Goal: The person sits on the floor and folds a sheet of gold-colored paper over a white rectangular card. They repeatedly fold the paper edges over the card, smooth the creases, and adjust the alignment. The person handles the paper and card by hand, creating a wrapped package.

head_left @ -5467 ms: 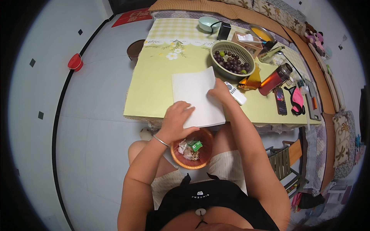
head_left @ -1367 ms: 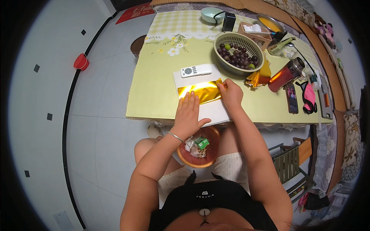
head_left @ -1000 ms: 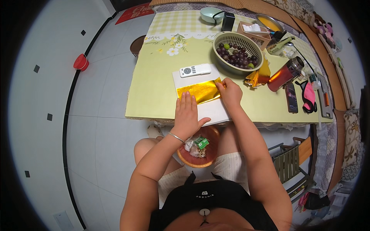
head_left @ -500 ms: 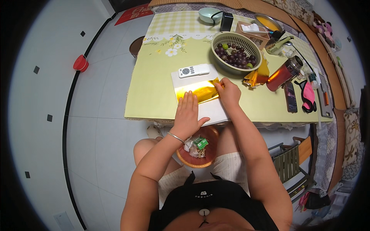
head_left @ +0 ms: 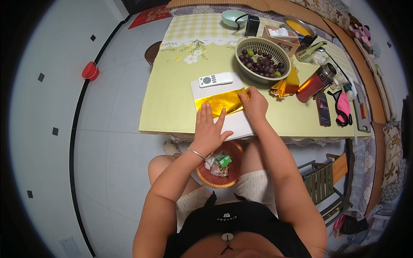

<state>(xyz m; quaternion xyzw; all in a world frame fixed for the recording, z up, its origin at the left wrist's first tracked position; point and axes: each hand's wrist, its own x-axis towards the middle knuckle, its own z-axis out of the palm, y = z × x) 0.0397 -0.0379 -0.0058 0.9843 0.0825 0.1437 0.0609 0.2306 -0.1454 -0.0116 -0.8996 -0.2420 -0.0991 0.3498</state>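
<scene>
A strip of shiny gold foil paper (head_left: 219,101) lies folded across a white pad of paper (head_left: 234,127) at the table's near edge. My left hand (head_left: 210,129) rests flat with spread fingers, its fingertips on the lower left of the foil. At the foil's right end, my right hand (head_left: 255,103) pinches the edge between thumb and curled fingers. A white remote control (head_left: 216,79) lies on the pad's far part, just beyond the foil. More folded gold foil pieces (head_left: 287,86) stand in a stack to the right of my right hand.
Beyond the pad stands a grey-green colander (head_left: 263,60) of grapes. To the right are a red thermos (head_left: 316,82), a phone (head_left: 323,109) and a pink-and-black eye mask (head_left: 343,107). Below the table edge, a reddish waste bin (head_left: 220,172) sits between my knees. A folding chair (head_left: 320,185) stands at right.
The fingers of my left hand have spread apart and drawn slightly down the foil, showing more of it. My right hand keeps its pinch at the right end.
</scene>
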